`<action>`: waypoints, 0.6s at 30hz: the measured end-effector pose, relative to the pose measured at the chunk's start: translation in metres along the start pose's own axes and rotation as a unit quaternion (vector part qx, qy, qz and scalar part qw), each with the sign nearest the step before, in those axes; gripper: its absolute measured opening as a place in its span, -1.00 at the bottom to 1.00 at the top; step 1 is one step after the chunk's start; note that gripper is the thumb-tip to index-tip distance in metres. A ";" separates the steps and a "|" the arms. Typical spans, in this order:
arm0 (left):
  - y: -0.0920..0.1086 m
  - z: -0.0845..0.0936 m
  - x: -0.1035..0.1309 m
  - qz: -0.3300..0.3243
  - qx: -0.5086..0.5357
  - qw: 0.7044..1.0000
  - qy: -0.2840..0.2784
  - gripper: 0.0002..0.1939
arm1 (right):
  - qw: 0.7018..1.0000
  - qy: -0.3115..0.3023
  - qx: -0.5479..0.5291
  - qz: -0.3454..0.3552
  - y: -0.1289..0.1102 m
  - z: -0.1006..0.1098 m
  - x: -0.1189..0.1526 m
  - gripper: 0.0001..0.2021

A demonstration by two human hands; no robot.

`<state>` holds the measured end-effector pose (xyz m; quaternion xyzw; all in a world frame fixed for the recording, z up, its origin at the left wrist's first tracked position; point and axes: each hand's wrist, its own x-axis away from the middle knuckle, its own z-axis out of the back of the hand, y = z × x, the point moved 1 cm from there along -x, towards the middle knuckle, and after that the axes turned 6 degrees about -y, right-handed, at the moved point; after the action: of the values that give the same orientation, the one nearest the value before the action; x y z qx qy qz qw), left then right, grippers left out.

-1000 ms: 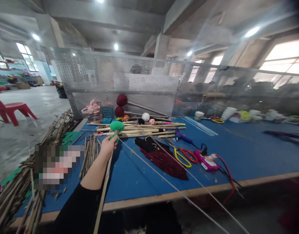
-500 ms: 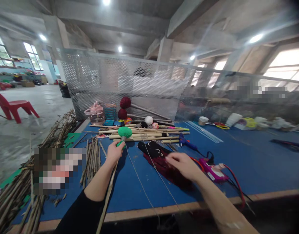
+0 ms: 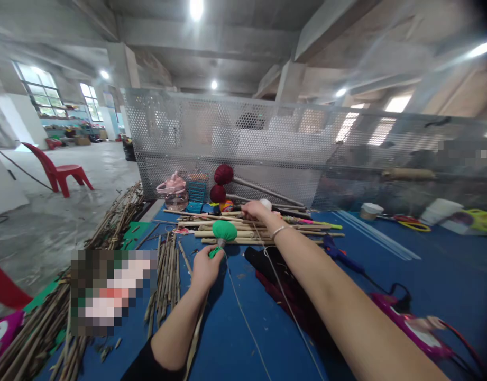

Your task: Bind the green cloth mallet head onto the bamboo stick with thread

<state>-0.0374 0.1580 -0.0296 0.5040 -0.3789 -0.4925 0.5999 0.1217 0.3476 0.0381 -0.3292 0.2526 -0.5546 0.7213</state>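
The right hand [image 3: 257, 211] has moved forward from over the dark cloth and reaches across the row of pale wooden sticks [image 3: 211, 234]; the view has swung, so everything sits farther right.

The left hand [image 3: 207, 267] has its grip closed around the pale wooden stick [image 3: 196, 336] just below its rounded green cloth head [image 3: 224, 230]. The stick's long axis slants from that head back toward the person. The right hand's fingers are drawn together, but whether they pinch anything, I cannot tell.

The relation that counts: the green head lies nearer and to the left of the right grip, apart from it, while the left hand is right beside it. A thin pale string [image 3: 240, 307] trails from below the head toward the person; a second pale strand [image 3: 285, 292] climbs to just under the right fingers.

Open room is the bare blue desk [image 3: 227, 352] between the forearms. The maroon-and-black cloth [image 3: 263, 259] bounds it rightward, upright perforated metal screens [image 3: 267, 143] beyond the sticks, and brown twigs [image 3: 167, 280] leftward.
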 end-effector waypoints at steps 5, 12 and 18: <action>-0.002 -0.001 0.000 0.002 0.010 1.000 0.000 -0.67 | 0.992 -0.007 -0.122 -0.010 -0.036 0.036 -0.031 -0.77; 0.000 0.000 0.000 0.007 -0.026 1.000 0.007 -0.66 | 0.978 0.022 -0.198 0.055 -0.075 0.078 -0.034 -0.80; -0.002 0.001 -0.001 0.005 -0.025 1.000 0.006 -0.66 | 0.961 -0.009 -0.251 0.112 -0.089 0.107 -0.015 -0.80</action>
<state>-0.0387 0.1584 -0.0314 0.4900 -0.3649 -0.4959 0.6171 0.1397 0.3678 0.1761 -0.4742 0.4127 -0.3857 0.6753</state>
